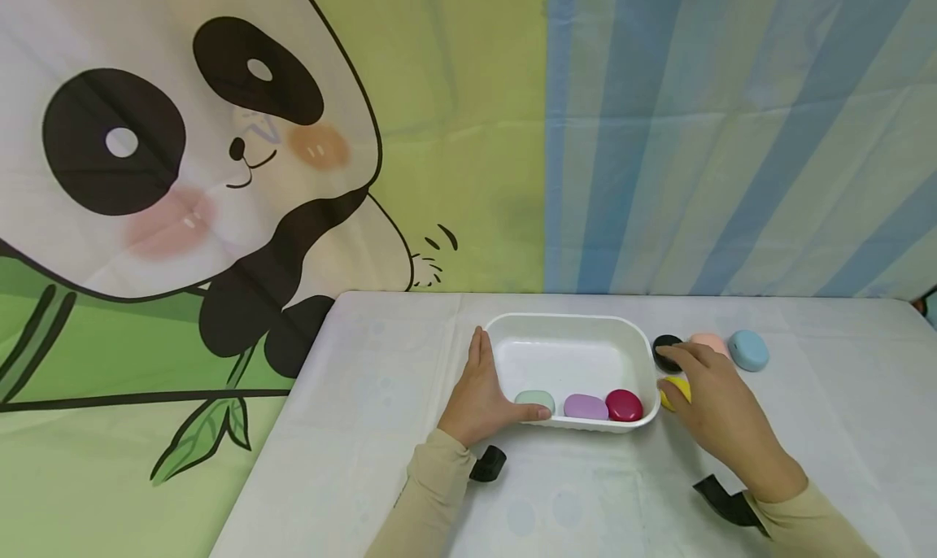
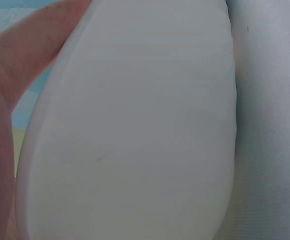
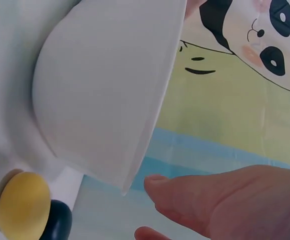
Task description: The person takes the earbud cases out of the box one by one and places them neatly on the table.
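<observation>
A white rectangular tray point(image 1: 571, 322) stands on the table with a pale green rounded piece point(image 1: 535, 400), a lilac one point(image 1: 586, 407) and a glossy red one point(image 1: 625, 405) along its near side. My left hand point(image 1: 486, 395) rests against the tray's left end, fingers straight, thumb lying over the near rim. The tray's outer wall point(image 2: 135, 120) fills the left wrist view. Just right of the tray, my right hand point(image 1: 721, 403) hovers with thumb and fingers apart, fingertips right at a black rounded piece point(image 1: 666, 355). A yellow piece point(image 1: 675, 392) lies by its thumb.
Behind the right hand are a pink rounded piece point(image 1: 708, 343), partly hidden, and a light blue one point(image 1: 749, 350). A white cloth covers the table point(image 1: 351, 428). A curtain with a panda point(image 1: 241, 159) and blue stripes hangs directly behind its far edge.
</observation>
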Available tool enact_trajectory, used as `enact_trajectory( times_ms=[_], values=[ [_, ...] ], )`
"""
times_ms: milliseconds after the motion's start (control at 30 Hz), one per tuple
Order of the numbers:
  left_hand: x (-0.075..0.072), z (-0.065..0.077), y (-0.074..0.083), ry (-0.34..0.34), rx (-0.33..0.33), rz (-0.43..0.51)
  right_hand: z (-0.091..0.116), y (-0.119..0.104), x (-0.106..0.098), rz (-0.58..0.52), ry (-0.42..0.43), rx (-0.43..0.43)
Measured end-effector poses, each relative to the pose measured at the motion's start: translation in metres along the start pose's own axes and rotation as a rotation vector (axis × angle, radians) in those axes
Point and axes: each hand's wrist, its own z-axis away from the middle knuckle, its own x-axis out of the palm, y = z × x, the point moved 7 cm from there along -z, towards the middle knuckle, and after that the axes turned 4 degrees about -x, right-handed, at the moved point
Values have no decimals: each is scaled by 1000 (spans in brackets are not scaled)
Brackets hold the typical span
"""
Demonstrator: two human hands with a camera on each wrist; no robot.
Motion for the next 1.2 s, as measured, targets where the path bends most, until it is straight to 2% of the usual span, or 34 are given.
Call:
enact_trajectory(
  times_ms=[400, 600, 800, 1033, 1200],
  values=[
    [-1, 0, 0, 3, -4, 3, -11, -25, -2, -79, -14, -51],
    [-1, 1, 1, 6, 1, 5, -21, -34, 7, -146, -108, -46],
    [0, 0, 1, 7, 3, 9, -29, -40, 18, -169, -197, -41],
    [0, -1, 0, 3, 2, 8, -34, -46, 30, -184, -237, -100],
    [0, 0, 0, 3, 0, 7, -38, -48, 41, -182, -304, -120]
  ],
)
